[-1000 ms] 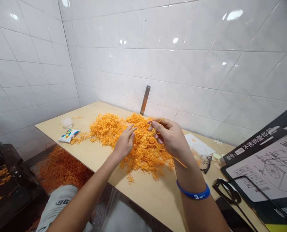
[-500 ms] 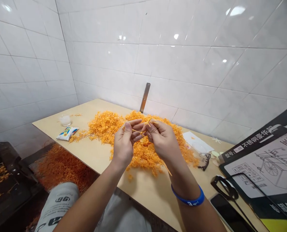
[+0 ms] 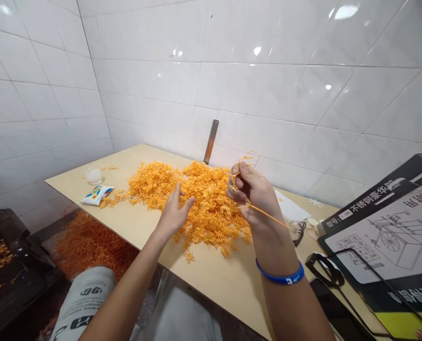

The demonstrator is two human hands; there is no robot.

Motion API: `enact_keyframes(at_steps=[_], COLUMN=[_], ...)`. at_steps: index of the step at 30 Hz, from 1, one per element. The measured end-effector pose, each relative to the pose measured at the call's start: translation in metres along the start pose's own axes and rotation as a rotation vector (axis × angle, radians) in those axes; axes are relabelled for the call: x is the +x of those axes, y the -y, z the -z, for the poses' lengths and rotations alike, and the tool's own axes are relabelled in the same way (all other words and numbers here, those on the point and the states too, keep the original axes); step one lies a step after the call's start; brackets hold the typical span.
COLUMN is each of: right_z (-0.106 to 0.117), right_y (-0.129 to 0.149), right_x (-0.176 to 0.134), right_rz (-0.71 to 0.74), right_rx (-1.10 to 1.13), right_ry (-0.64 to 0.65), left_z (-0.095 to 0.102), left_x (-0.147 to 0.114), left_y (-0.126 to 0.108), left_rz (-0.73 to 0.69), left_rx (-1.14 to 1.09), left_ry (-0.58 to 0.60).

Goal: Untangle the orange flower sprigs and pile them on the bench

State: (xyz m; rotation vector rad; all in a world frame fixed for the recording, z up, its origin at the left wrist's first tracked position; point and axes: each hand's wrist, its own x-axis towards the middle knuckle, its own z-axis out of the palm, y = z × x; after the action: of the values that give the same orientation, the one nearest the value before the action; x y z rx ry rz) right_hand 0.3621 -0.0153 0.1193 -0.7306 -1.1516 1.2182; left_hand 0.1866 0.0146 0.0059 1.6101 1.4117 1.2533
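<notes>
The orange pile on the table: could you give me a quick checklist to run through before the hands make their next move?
1. Right hand has a grip: ok; it pinches a thin orange strand.
2. Left hand free: ok; it is open by the pile, with nothing visible in its grasp.
3. All pieces gathered in the pile: not ok; a loose piece lies in front on the table.
4. Floor beside the table free of orange pieces: not ok; a heap lies there.
5. Glasses clear of the right wrist: cannot tell; the wrist partly hides them.
</notes>
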Motion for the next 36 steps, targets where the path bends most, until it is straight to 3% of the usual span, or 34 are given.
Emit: enact_keyframes(at_steps=[2, 4, 8, 13, 16, 19, 22, 25, 27, 31, 34, 36], right_z=[0.001, 0.002, 0.0, -0.002, -0.001, 0.0, -0.004, -0.011, -0.015, -0.018, -0.017, -0.016], right_y=[-0.001, 0.0, 0.001, 0.0, 0.0, -0.002, -0.009, -0.02, -0.026, -0.03, -0.027, -0.023], right_x=[0.001, 0.001, 0.001, -0.001, -0.001, -0.002, -0.003, -0.005, -0.006, -0.005, -0.005, -0.007], right_rz=[-0.015, -0.025, -0.058, -0.16, -0.181, -0.161, -0.04, 0.055, 0.029, -0.046, 0.033, 0.074], right_rx=[0.034, 0.049, 0.042, 0.066, 0.059, -0.105, -0.473, -0.814, -0.942, -0.943, -0.804, -0.694], right_ry=[0.013, 0.038, 0.091, 0.165, 0.183, 0.156, 0.141, 0.191, 0.265, 0.517, 0.641, 0.804], left_z=[-0.001, 0.0, 0.008, 0.015, 0.015, 0.015, 0.018, 0.021, 0.022, 0.02, 0.024, 0.036], left_x=[0.0, 0.002, 0.005, 0.006, 0.005, 0.003, -0.001, -0.005, -0.008, -0.014, -0.016, -0.012], left_y=[0.002, -0.001, -0.016, -0.034, -0.039, -0.041, -0.045, -0.051, -0.053, -0.054, -0.057, -0.059], left_rz=[-0.062, -0.075, 0.039, -0.149, -0.185, -0.171, -0.187, -0.234, -0.273, -0.299, -0.152, -0.043], left_rx=[0.004, -0.13, -0.539, -0.366, -0.391, -0.397, -0.35, -0.292, -0.264, -0.333, -0.593, -0.813], left_ry=[0.012, 0.037, 0.306, 0.364, 0.432, 0.32, 0.189, 0.14, 0.14, 0.154, 0.171, 0.096])
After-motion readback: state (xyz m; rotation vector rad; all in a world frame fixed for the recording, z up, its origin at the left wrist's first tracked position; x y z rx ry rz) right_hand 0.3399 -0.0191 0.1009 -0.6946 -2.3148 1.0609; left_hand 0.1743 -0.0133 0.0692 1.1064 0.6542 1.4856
